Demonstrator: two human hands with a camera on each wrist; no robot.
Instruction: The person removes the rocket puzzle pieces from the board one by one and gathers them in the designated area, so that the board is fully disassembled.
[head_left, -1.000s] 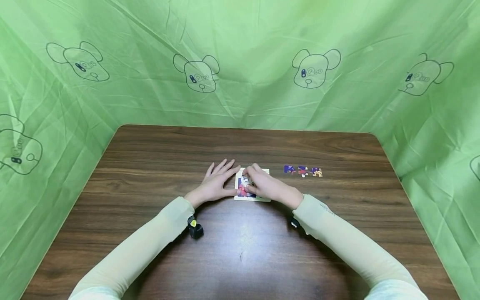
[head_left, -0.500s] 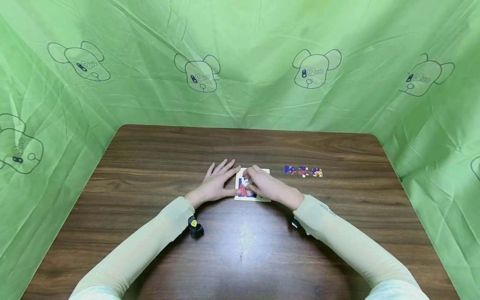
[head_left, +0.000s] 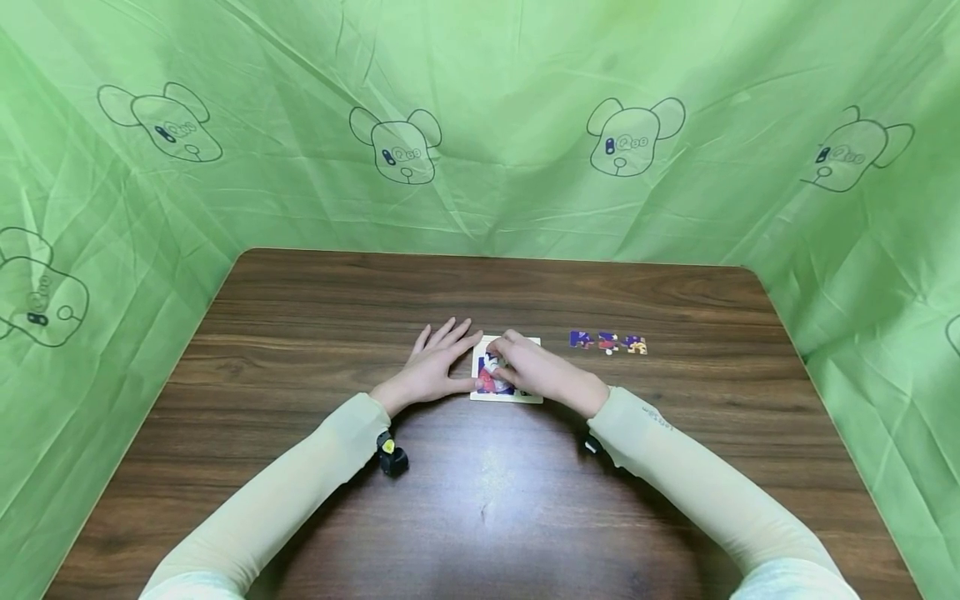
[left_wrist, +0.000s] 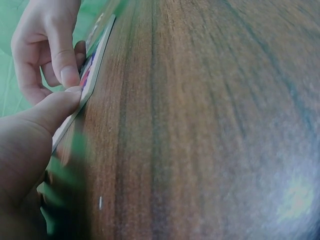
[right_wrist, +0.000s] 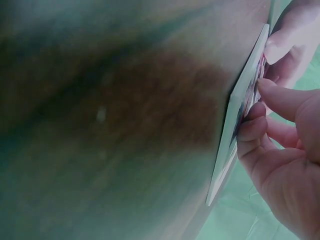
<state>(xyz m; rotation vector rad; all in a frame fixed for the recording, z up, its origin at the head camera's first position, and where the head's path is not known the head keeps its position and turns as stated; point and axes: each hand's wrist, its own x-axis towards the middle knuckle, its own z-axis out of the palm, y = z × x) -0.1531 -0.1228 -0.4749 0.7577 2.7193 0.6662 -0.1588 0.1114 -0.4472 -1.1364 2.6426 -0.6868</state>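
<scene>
Puzzle board point(head_left: 497, 398) is laid flat on the worktop point(head_left: 487, 517), its left edge touched by the spread-out left hand point(head_left: 433, 371). Right hand point(head_left: 534, 368) is curled over it, so part's blocked from view; whether anything's pinched can't be told. Probably mid-fitting, so careful pressing's called for. Three loose pieces point(head_left: 608, 342) are lined up off to the right.
</scene>
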